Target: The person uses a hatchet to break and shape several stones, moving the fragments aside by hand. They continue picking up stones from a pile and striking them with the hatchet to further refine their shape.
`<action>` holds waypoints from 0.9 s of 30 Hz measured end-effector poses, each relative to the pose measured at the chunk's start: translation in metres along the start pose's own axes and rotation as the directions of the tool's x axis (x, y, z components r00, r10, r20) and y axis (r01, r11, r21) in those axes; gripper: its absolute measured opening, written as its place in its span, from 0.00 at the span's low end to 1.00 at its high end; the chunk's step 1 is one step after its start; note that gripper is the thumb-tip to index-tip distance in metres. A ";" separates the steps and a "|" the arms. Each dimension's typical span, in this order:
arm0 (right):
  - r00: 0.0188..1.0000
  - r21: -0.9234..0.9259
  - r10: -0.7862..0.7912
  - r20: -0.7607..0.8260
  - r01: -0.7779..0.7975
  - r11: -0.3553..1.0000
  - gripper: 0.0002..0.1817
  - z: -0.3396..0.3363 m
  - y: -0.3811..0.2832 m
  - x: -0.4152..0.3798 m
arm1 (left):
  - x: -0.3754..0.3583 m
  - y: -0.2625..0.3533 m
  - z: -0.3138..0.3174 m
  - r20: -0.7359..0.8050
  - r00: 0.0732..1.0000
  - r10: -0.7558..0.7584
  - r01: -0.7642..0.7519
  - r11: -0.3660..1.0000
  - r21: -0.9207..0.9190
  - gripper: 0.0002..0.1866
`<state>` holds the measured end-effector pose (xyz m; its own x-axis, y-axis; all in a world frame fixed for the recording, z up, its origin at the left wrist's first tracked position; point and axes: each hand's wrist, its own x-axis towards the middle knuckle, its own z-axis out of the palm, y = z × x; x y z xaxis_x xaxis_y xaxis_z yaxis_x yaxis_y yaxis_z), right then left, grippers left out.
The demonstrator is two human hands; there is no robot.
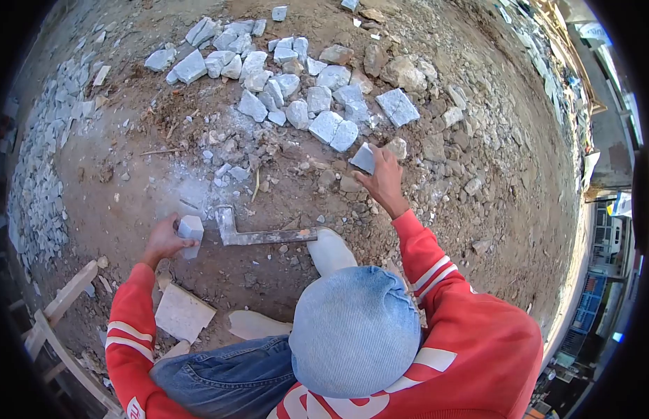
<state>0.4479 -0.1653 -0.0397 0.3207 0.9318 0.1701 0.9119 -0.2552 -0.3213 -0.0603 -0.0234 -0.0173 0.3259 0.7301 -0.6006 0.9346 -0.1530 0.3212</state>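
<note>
- Bare earth [104, 171], strewn with chips, surrounds an L-shaped bar [268, 237] lying on the ground.
- Just left of the bar, the left hand [169, 241] holds a pale block [191, 235], its fingers wrapped around one side.
- Beyond the bar's right end, the right hand [382, 177] grips a flat grey stone [364, 158] between thumb and fingers; whether that stone is off the ground, I cannot tell.
- Farther beyond the bar lies a loose cluster of broken stones [287, 85].
- Well left of the bar spreads a bank of rubble [41, 178].
- Nearer the wearer than the bar rests a pale slab [181, 313].
</note>
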 end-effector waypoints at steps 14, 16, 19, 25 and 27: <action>0.817 0.788 -0.190 0.545 -0.421 0.449 0.42 0.026 -0.099 0.007 | 0.020 0.165 0.016 0.345 0.915 0.209 0.079 0.745 -0.662 0.26; 0.883 0.784 -0.033 0.469 -0.399 0.475 0.37 0.005 -0.065 0.033 | 0.022 0.147 0.017 0.291 0.936 0.197 0.023 0.791 -0.611 0.25; 0.984 0.312 0.166 0.072 -0.180 0.933 0.36 -0.039 -0.021 0.070 | 0.032 0.091 0.031 0.149 0.975 0.163 -0.089 0.908 -0.409 0.24; 0.983 0.088 -0.070 -0.171 0.086 0.992 0.31 -0.027 -0.007 0.065 | 0.027 0.045 0.037 -0.029 0.997 0.075 -0.079 0.981 -0.177 0.24; 0.983 0.331 -0.159 0.096 0.119 0.936 0.18 -0.011 -0.043 0.032 | 0.025 0.048 0.029 -0.011 0.993 0.121 -0.122 0.989 -0.080 0.23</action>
<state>0.4219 -0.1279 -0.0100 0.1455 0.9809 0.1288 0.8070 -0.0424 -0.5891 -0.0032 -0.0322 -0.0383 0.4354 0.7133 -0.5491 0.8734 -0.1868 0.4498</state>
